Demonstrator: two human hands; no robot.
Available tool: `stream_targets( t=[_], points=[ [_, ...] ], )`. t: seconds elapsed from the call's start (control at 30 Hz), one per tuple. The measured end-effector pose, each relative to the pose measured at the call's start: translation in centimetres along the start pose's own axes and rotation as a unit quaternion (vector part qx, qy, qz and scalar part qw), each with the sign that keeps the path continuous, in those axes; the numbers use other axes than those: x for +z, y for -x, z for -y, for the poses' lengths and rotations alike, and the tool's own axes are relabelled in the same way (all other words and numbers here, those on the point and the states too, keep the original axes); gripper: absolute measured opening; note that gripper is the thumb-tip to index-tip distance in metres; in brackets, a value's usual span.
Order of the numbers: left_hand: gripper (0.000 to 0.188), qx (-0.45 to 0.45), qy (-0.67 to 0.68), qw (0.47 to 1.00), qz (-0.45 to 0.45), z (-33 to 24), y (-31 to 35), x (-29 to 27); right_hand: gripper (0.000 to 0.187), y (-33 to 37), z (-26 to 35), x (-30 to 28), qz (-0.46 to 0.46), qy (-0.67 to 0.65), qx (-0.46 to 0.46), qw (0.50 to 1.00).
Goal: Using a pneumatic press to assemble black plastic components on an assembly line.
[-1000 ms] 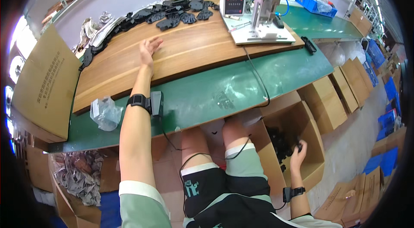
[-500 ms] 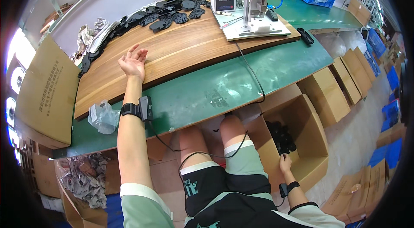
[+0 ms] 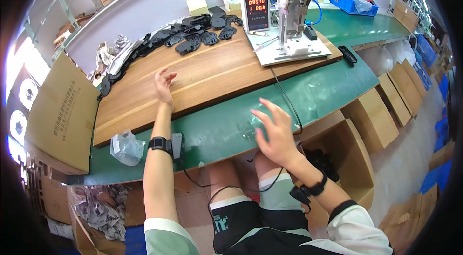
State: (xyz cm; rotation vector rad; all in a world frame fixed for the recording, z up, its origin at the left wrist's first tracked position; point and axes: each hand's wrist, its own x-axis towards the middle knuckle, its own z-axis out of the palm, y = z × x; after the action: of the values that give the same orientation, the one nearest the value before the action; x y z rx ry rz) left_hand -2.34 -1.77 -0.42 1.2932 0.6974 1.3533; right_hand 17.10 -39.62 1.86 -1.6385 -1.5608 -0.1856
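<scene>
My left hand [image 3: 164, 86] rests over the wooden board [image 3: 202, 74], palm partly turned up, fingers loosely curled and apart with nothing in them. Over the green tabletop [image 3: 219, 132] is my right hand [image 3: 276, 132], its fingers spread and empty, near a black cable [image 3: 288, 93]. Flat black plastic parts [image 3: 188, 45] lie heaped along the board's back edge, beyond my left hand. At the board's right end stands a small bench press [image 3: 293, 23] on a white base, beside a counter box with a red digital display [image 3: 257, 12].
On the left, a tall carton [image 3: 65, 115] stands next to a clear plastic bag [image 3: 127, 149]. Below the table at right, an open carton [image 3: 354, 158] holds black parts [image 3: 320, 162]. Crumpled grey material [image 3: 103, 209] fills a box at lower left. A blue crate [image 3: 349, 2] sits far right.
My right hand has come up out of the open carton to above the green tabletop, its fingers now spread. In the picture, my left hand sits slightly further right and lower.
</scene>
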Motion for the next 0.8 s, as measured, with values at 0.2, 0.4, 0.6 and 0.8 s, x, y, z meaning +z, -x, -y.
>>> stream_targets(
  t=[0.2, 0.4, 0.6, 0.8],
  points=[
    [0.067, 0.273, -0.536, 0.771, 0.207, -1.5, 4.6, 6.0, 0.061, -2.1, -1.6, 4.1, 0.086, 0.156, 0.005, 0.984],
    [0.071, 0.288, -0.581, 0.729, 0.218, -3.7, -4.3, 4.6, 0.058, -2.7, -0.2, 4.0, 0.107, 0.134, 0.013, 0.985],
    [0.086, 0.105, -0.648, 0.739, 0.151, -0.9, -17.2, 9.5, 0.054, -3.5, 0.1, 3.4, 0.145, 0.120, 0.041, 0.981],
    [0.090, -0.016, -0.657, 0.736, 0.160, 5.5, -23.0, 12.3, 0.057, -3.7, -0.6, 4.0, 0.165, 0.120, 0.064, 0.977]
  ],
)
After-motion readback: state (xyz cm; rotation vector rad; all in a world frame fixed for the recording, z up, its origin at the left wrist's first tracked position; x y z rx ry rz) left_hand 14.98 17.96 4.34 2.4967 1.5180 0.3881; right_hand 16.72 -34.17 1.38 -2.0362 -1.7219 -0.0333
